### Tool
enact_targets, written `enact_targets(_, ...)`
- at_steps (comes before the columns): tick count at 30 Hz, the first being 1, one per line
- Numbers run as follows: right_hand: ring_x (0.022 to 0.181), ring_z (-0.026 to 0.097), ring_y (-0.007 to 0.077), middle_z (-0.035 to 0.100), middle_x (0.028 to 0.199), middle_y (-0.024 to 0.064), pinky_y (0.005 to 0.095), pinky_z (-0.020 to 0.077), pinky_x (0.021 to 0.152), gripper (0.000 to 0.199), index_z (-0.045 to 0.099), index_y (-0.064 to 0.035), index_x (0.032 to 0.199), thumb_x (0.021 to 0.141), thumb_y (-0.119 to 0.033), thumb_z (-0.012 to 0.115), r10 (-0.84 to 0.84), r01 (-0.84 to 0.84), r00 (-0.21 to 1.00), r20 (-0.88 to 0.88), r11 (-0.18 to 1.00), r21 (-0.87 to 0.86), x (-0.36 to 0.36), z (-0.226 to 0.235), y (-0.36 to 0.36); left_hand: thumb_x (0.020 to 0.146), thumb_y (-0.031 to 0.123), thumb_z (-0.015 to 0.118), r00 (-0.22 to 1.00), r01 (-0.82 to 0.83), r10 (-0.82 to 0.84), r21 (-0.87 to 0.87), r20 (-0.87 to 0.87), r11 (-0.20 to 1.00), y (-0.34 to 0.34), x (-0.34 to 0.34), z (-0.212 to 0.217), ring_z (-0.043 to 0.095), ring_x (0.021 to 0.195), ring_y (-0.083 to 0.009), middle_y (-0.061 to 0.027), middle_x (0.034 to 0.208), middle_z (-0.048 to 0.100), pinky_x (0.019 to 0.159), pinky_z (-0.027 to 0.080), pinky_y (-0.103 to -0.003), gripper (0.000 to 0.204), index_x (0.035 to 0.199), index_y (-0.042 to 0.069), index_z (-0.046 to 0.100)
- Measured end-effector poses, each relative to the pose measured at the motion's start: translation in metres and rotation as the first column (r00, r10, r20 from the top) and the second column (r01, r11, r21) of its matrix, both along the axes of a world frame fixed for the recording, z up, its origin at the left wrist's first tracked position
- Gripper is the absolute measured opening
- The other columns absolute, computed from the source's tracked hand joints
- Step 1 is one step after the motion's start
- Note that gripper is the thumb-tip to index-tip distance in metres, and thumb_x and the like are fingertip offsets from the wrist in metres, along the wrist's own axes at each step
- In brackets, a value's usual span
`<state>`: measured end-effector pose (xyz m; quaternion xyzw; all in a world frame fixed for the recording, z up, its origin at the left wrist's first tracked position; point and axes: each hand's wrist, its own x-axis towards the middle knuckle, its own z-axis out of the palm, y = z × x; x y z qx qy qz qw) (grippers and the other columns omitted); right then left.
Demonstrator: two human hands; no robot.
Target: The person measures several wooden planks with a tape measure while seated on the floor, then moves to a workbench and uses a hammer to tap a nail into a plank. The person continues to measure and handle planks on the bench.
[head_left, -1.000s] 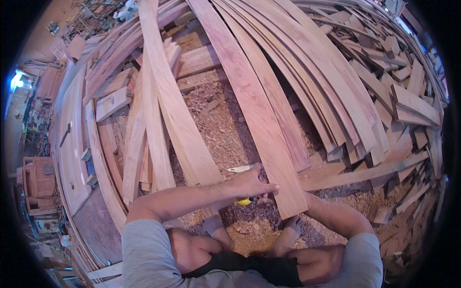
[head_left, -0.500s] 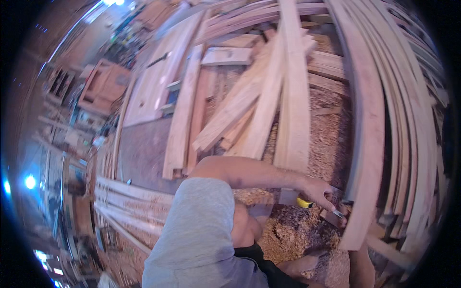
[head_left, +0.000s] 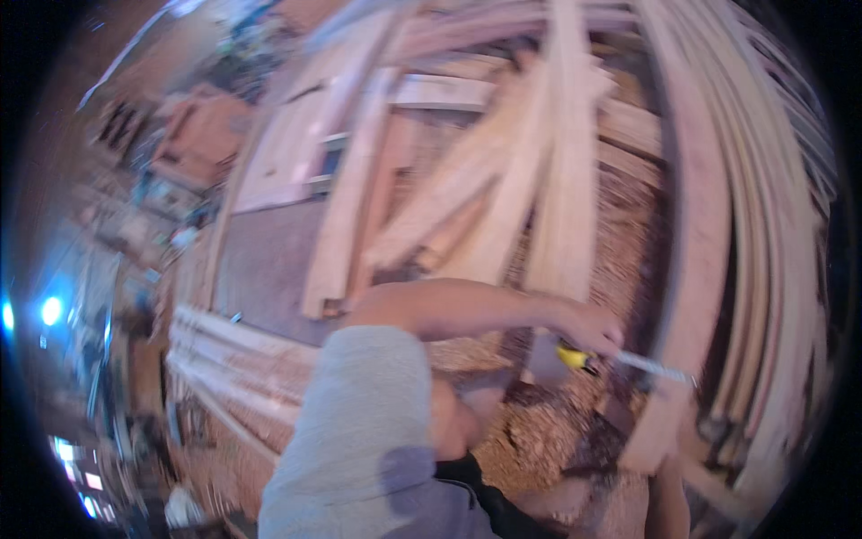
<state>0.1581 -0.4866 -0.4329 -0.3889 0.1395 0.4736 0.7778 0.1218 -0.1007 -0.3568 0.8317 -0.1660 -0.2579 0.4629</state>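
My left hand [head_left: 588,329] reaches across to the right, its fingers closed on a thin silvery strip [head_left: 654,366]. The strip's far end lies over a long pale board [head_left: 690,296]. Just below the hand is a yellow-and-black piece [head_left: 573,358]; blur hides whether it is joined to the strip. At the lower right, my right forearm [head_left: 666,503] comes up to the near end of the same board. The board covers my right hand, so its fingers cannot be seen. A small wood block [head_left: 616,411] sits beside the board's near end.
Long curved boards [head_left: 763,225] are stacked on the right. Several loose planks [head_left: 561,180] lie crossed ahead of me. Wood shavings [head_left: 539,436] cover the ground by my legs. Slatted timber [head_left: 251,359] stands at my left, near a dark flat panel [head_left: 269,256].
My left hand has moved up and slightly left, away from the board's near end. Much more of the silvery strip shows, now reaching across the board. The view has shifted a little.
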Motion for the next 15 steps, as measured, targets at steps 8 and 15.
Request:
enact_targets(8, 0.099, 0.073, 0.0263, 0.069, 0.118, 0.0141, 0.0409, 0.0641, 0.085, 0.056, 0.054, -0.0021, 0.139, 0.110, -0.049, 0.045, 0.094, -0.105, 0.987, -0.130, 0.991, -0.084, -0.021, -0.006, 0.033, 0.105, 0.027, 0.057, 0.916, -0.075, 0.105, 0.092, -0.388, 0.993, 0.003, 0.020, 0.008, 0.065, 0.072, -0.0093, -0.0004, 0.076, 0.069, 0.067, 0.052, -0.029, 0.028, 0.095, 0.005, 0.071)
enact_targets(15, 0.100, 0.074, 0.0240, 0.072, 0.120, 0.0114, 0.0409, 0.0641, 0.085, 0.059, 0.054, -0.0060, 0.144, 0.109, -0.053, 0.044, 0.103, -0.076, 0.981, -0.162, 0.984, 0.162, -0.019, -0.011, 0.045, 0.106, 0.024, 0.059, 0.893, -0.123, 0.144, 0.075, -0.426, 0.989, -0.008, 0.026, -0.004, 0.065, 0.070, -0.0099, -0.0028, 0.077, 0.070, 0.066, 0.053, -0.029, 0.027, 0.092, 0.004, 0.071)
